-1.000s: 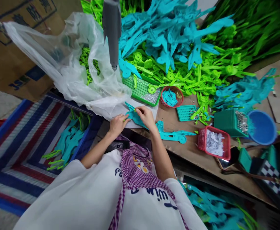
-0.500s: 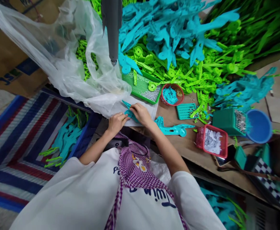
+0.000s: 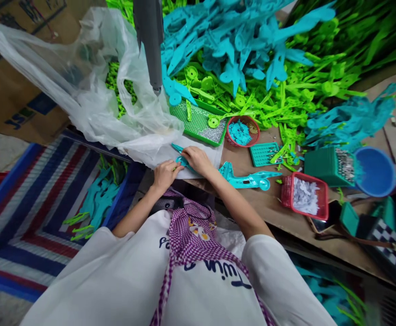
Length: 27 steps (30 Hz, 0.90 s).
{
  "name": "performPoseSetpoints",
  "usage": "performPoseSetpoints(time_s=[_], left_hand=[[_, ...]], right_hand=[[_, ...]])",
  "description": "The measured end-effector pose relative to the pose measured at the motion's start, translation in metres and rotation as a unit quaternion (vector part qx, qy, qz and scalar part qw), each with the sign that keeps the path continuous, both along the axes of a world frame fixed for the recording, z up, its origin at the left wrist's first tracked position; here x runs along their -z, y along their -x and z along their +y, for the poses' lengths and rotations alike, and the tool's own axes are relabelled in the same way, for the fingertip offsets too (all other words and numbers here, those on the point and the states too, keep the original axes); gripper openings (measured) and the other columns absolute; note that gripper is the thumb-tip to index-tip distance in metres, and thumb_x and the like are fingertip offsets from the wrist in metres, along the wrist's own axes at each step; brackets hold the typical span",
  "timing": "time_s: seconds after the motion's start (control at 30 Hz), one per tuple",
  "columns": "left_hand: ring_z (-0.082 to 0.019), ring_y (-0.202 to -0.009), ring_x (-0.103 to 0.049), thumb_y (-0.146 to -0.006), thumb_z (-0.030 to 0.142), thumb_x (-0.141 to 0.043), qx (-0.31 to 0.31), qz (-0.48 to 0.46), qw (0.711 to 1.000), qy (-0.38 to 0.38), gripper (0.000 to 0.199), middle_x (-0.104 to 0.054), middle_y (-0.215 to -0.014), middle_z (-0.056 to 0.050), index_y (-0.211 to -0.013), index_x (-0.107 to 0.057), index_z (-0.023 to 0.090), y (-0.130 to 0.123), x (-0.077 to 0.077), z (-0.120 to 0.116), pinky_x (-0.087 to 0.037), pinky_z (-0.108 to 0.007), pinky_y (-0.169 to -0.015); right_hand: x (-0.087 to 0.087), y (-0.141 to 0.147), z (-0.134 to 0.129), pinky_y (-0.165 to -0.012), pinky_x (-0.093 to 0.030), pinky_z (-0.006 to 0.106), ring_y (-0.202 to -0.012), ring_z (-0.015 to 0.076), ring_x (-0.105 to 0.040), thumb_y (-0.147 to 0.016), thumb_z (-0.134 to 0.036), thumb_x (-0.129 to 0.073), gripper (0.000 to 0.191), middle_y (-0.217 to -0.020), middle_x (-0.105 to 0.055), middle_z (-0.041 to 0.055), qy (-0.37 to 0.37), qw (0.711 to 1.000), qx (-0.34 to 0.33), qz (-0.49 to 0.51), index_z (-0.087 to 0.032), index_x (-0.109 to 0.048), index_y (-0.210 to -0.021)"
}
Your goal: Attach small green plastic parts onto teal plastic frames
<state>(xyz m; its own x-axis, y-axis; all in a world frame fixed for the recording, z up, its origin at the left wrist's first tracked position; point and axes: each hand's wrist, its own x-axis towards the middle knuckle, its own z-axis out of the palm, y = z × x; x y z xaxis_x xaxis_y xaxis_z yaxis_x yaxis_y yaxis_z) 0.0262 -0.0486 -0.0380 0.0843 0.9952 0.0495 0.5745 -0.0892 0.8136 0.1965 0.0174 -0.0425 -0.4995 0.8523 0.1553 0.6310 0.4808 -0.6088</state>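
Turquoise plastic part, in hand: it lay between the two hands above a white sheet at the near edge of the bench, its pointed tip directed away from the body. The left hand was nearly closed, thumb and fingertips pinching the part's rounded end; the right hand was curled over its upper side, fingers drawn in around it. Whether a smaller piece was caught beneath the fingers could not be told.

Extent of the work, as judged from the layout: handling of this one part appeared under way and incomplete. Turquoise pieces with green ones among them, lying in the striped container at the left, were probably a finished portion. A second turquoise part lay flat just beside the right forearm, its stage uncertain. Much seemed left to do, for a large turquoise heap rested upon loose green pieces at the back, and the red basket held small turquoise bits.
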Motion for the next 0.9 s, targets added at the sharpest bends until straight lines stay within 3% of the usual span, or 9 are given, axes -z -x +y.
performPoseSetpoints(time_s=[0.2,0.27,0.3,0.37,0.47,0.53,0.6,0.77,0.9], left_hand=[[-0.019,-0.078,-0.059,-0.078,0.037,-0.075,-0.016,-0.060,0.997,0.037,0.016,-0.063,-0.075,-0.006,-0.075,-0.075,0.022,0.003,-0.006,0.001,-0.039,-0.026,-0.069],[-0.018,-0.079,-0.060,-0.072,0.034,-0.080,-0.054,-0.154,0.982,0.091,0.014,-0.064,-0.076,-0.005,-0.075,-0.075,0.021,0.005,-0.013,0.003,-0.042,-0.024,-0.068],[-0.016,-0.077,-0.060,-0.072,0.034,-0.080,-0.079,-0.225,0.961,0.137,0.015,-0.065,-0.076,-0.004,-0.075,-0.075,0.020,0.005,-0.018,0.004,-0.044,-0.023,-0.066],[-0.014,-0.071,-0.061,-0.080,0.037,-0.073,-0.124,-0.390,0.878,0.248,0.019,-0.065,-0.075,-0.004,-0.080,-0.074,0.017,0.003,-0.029,0.007,-0.046,-0.021,-0.061],[-0.014,-0.073,-0.065,-0.090,0.036,-0.058,-0.122,-0.573,0.716,0.380,0.025,-0.068,-0.082,-0.007,-0.091,-0.071,0.014,-0.012,-0.047,0.017,-0.052,-0.023,-0.062],[-0.016,-0.083,-0.068,-0.093,0.030,-0.052,-0.096,-0.625,0.659,0.407,0.024,-0.070,-0.088,-0.008,-0.094,-0.069,0.014,-0.029,-0.058,0.025,-0.056,-0.025,-0.070],[-0.017,-0.092,-0.069,-0.094,0.026,-0.047,-0.075,-0.643,0.646,0.404,0.025,-0.071,-0.092,-0.008,-0.096,-0.069,0.014,-0.048,-0.067,0.033,-0.056,-0.027,-0.078],[-0.021,-0.104,-0.067,-0.097,0.029,-0.041,-0.008,-0.618,0.689,0.377,0.034,-0.070,-0.105,-0.011,-0.114,-0.066,0.015,-0.086,-0.082,0.046,-0.056,-0.032,-0.081],[-0.019,-0.095,-0.068,-0.097,0.027,-0.041,0.010,-0.624,0.671,0.400,0.034,-0.071,-0.106,-0.009,-0.118,-0.065,0.017,-0.102,-0.084,0.045,-0.055,-0.030,-0.074]], right_hand=[[-0.013,-0.004,-0.003,-0.083,-0.048,0.034,-0.087,0.0202,-0.060,-0.097,-0.049,-0.045,0.038,-0.092,-0.065,0.0086,0.019,0.994,0.031,0.101,-0.020,-0.068,-0.097],[-0.026,-0.008,-0.012,-0.083,-0.050,0.036,-0.089,0.0208,-0.060,-0.092,-0.055,-0.054,0.041,-0.101,-0.064,0.0096,0.014,0.989,0.062,0.136,-0.021,-0.068,-0.108],[-0.034,-0.009,-0.020,-0.083,-0.050,0.036,-0.090,0.0208,-0.060,-0.090,-0.056,-0.056,0.043,-0.106,-0.063,0.0100,0.007,0.984,0.088,0.156,-0.022,-0.066,-0.114],[-0.049,-0.010,-0.039,-0.081,-0.052,0.036,-0.090,0.0203,-0.060,-0.091,-0.053,-0.057,0.042,-0.108,-0.062,0.0095,0.001,0.975,0.127,0.185,-0.024,-0.063,-0.122],[-0.061,-0.005,-0.069,-0.085,-0.052,0.039,-0.094,0.0216,-0.061,-0.094,-0.047,-0.054,0.032,-0.102,-0.065,0.0083,0.012,0.976,0.099,0.195,-0.026,-0.067,-0.115],[-0.061,0.001,-0.082,-0.091,-0.051,0.041,-0.100,0.0235,-0.061,-0.094,-0.046,-0.054,0.029,-0.104,-0.066,0.0088,0.008,0.977,0.095,0.189,-0.026,-0.069,-0.110],[-0.060,0.002,-0.088,-0.091,-0.051,0.042,-0.101,0.0242,-0.062,-0.094,-0.044,-0.055,0.028,-0.103,-0.066,0.0095,-0.008,0.973,0.138,0.186,-0.025,-0.070,-0.108],[-0.068,-0.022,-0.083,-0.083,-0.053,0.039,-0.088,0.0212,-0.063,-0.093,-0.045,-0.055,0.028,-0.096,-0.068,0.0079,-0.002,0.947,0.225,0.229,-0.024,-0.069,-0.106],[-0.079,-0.047,-0.076,-0.070,-0.055,0.033,-0.075,0.0164,-0.063,-0.091,-0.054,-0.056,0.038,-0.093,-0.070,0.0052,0.068,0.900,0.256,0.346,-0.022,-0.067,-0.109]])
